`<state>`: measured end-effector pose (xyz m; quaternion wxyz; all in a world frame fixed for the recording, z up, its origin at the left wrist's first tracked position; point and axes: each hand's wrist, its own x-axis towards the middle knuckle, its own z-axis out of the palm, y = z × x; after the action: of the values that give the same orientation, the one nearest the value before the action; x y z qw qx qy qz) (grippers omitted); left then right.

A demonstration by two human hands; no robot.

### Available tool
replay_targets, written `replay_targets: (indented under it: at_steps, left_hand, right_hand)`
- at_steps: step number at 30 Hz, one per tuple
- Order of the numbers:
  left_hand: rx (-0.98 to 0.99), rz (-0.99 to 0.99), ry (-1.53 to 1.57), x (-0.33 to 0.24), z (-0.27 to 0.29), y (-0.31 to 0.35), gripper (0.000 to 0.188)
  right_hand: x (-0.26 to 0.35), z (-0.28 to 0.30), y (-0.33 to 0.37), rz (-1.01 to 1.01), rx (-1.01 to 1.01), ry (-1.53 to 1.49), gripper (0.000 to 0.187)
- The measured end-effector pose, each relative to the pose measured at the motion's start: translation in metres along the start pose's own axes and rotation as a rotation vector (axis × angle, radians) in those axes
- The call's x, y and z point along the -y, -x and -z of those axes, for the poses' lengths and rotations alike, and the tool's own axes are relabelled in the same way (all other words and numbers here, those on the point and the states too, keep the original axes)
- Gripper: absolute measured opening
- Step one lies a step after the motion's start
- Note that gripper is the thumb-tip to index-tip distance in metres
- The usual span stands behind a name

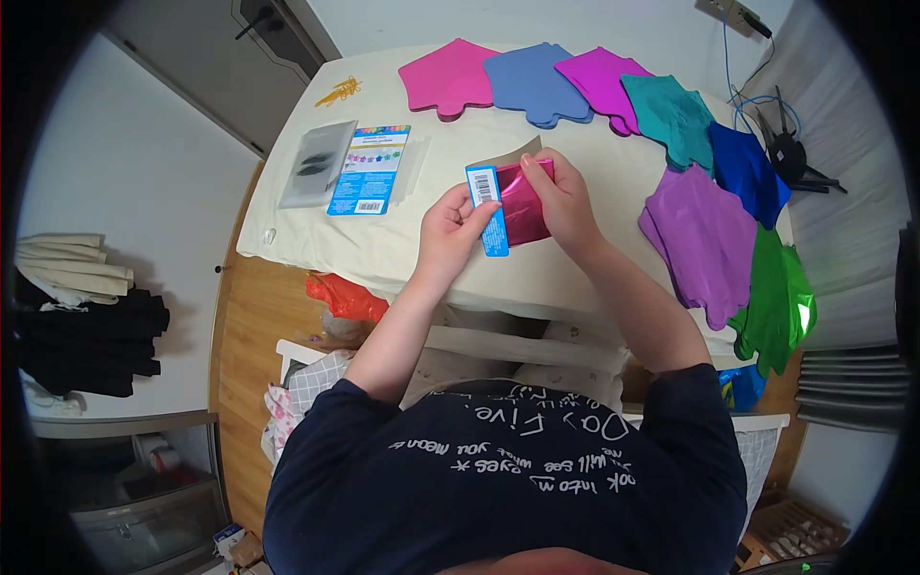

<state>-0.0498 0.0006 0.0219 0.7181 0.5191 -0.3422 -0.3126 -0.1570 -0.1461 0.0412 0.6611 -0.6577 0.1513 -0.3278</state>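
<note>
Above the near edge of the covered table, my left hand (452,230) pinches a narrow blue card label (494,240) with a barcode on it. A shiny pink foil piece (522,213) lies against the label. My right hand (563,199) grips its right side, the thumb on the front and the fingers hidden behind. A grey-brown flap (517,151) sticks up above the foil; I cannot tell what it belongs to. Left of my hands, a blue printed package card (360,190) rests on the table, partly beside a clear plastic sleeve (311,172).
Along the far and right edges lie flat shaped foil pieces: pink (446,77), grey-blue (537,81), magenta (599,79), teal (671,115), dark blue (749,172), purple (704,230) and green (767,297). Yellow ties (340,91) are at far left. A black router (788,153) with cables stands far right.
</note>
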Motion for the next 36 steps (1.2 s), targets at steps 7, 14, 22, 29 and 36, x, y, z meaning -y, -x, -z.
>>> replay_targets:
  at_steps: [7, 14, 22, 29, 36]
  left_hand:
    - [-0.023, 0.001, -0.042, -0.004, -0.009, 0.001, 0.033]
    - [-0.13, -0.228, -0.105, 0.004, 0.002, -0.001, 0.033]
    - [-0.167, -0.071, -0.103, -0.009, -0.007, 0.001, 0.035]
    - [-0.208, -0.038, 0.038, 0.002, -0.005, -0.002, 0.036]
    - [-0.419, -0.204, 0.154, -0.007, 0.009, -0.01, 0.05]
  right_hand:
    - [-0.005, -0.001, 0.0, -0.021, -0.008, 0.066, 0.025]
    - [-0.01, 0.004, -0.009, 0.022, -0.012, 0.002, 0.026]
    - [-0.006, 0.002, -0.005, 0.056, -0.106, 0.241, 0.026]
    - [-0.007, 0.001, -0.008, 0.037, -0.104, 0.316, 0.026]
    - [-0.014, 0.004, -0.006, -0.052, -0.047, 0.186, 0.026]
